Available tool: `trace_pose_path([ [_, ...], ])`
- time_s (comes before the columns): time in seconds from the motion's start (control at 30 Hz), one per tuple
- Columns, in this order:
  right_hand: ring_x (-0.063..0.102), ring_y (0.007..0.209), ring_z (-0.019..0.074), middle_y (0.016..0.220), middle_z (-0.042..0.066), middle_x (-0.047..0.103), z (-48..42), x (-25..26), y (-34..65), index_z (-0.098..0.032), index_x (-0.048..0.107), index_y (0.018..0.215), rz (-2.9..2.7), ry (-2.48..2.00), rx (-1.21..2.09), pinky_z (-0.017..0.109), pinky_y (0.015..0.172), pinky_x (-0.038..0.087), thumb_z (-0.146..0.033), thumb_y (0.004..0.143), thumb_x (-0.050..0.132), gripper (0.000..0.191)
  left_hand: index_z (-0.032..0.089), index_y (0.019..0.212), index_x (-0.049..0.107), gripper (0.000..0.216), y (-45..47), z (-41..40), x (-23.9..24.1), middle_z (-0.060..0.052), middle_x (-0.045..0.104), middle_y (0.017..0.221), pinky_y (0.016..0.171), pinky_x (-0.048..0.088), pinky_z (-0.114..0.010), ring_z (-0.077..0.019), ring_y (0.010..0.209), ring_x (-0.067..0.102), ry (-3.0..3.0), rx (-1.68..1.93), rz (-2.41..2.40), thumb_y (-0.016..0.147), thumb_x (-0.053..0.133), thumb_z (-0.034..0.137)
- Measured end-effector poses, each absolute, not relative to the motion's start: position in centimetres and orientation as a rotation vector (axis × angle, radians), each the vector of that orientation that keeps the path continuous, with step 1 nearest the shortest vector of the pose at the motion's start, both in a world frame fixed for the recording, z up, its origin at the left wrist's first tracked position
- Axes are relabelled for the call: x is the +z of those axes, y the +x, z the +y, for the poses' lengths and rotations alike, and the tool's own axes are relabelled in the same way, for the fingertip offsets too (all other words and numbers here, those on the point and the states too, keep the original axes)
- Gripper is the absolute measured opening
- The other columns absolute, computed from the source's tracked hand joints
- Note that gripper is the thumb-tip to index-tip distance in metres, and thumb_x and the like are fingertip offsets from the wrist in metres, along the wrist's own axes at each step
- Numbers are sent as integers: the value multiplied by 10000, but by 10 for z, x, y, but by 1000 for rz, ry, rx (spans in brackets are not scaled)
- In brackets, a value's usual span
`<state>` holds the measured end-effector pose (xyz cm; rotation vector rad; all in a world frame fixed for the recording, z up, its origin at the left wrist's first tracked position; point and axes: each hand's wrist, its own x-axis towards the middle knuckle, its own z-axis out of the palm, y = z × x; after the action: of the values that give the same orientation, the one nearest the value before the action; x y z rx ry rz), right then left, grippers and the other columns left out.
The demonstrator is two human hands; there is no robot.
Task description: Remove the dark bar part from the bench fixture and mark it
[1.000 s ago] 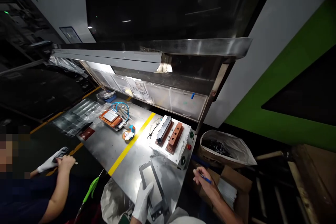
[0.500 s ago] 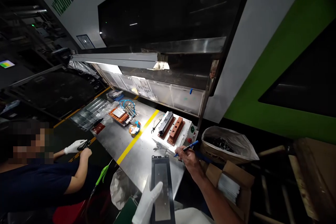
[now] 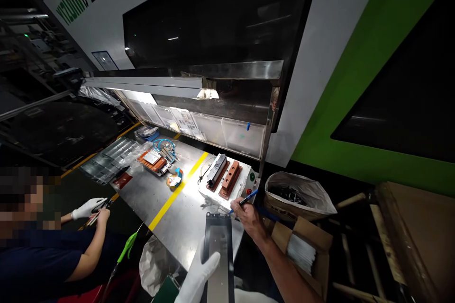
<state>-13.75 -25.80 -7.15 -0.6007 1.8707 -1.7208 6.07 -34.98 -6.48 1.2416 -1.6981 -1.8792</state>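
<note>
Sitting at the lower left of the frame, a co-worker in a dark shirt (image 3: 39, 260) has a white-gloved hand (image 3: 85, 208) and a bare hand (image 3: 103, 215) close together at the near edge of the steel table (image 3: 167, 213); what they grip is too small to tell. A green-handled tool (image 3: 126, 248) hangs just right of that person's arm.

At the bottom centre, the left hand (image 3: 199, 279), in a white glove, is clasped around the lower part of a long narrow panel (image 3: 219, 251). The panel has a black frame around a dull grey middle, stands lengthwise up the frame, and its top end reaches the table's near edge. Just right of it, the bare right hand (image 3: 249, 215) pinches a blue pen (image 3: 244, 201), whose tip points down-left toward the panel's top corner.

The table is bare brushed metal crossed by a yellow stripe (image 3: 177, 189). On it, in the middle of the frame, sit an orange-and-grey fixture with blue tubing (image 3: 156, 158), a tape roll (image 3: 175, 179) and a white base carrying two brown blocks (image 3: 223, 180). A lit shelf with clear bins (image 3: 213, 128) runs behind.

Right of the table stand a lined bin (image 3: 295, 194) and an open cardboard box (image 3: 305, 251). A white and green machine wall (image 3: 355, 80) fills the upper right.
</note>
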Motion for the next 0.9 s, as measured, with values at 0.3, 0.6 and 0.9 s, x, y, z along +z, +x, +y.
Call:
trace_pose_path([
  [0.3, 570, 684, 188, 675, 9, 600, -259, -47, -142, -203, 652, 839, 1876, -648, -1774, 295, 668, 430, -690, 920, 530, 509, 296, 1163, 689, 751, 60, -345, -46, -130, 729, 1300, 1257, 335, -532, -459, 1395, 517, 1215, -1958, -1757, 535, 866, 666],
  [0.6, 617, 735, 188, 694, -10, 625, -280, -9, -130, -203, 663, 840, 1780, -908, -1641, 305, 749, 431, -589, 964, 521, 430, 249, 1283, 670, 612, 62, -338, -16, -136, 708, 1328, 1268, 314, -558, -386, 1422, 500, 1176, -2109, -1743, 742, 817, 494],
  [0.9, 644, 748, 212, 745, 31, 672, -272, -18, -127, -204, 678, 883, 1876, -688, -1879, 315, 712, 491, -634, 942, 546, 454, 249, 1261, 658, 426, 64, -341, -3, -120, 701, 1325, 1053, 558, -583, -306, 1250, 643, 1174, -2152, -1435, 870, 717, 408],
])
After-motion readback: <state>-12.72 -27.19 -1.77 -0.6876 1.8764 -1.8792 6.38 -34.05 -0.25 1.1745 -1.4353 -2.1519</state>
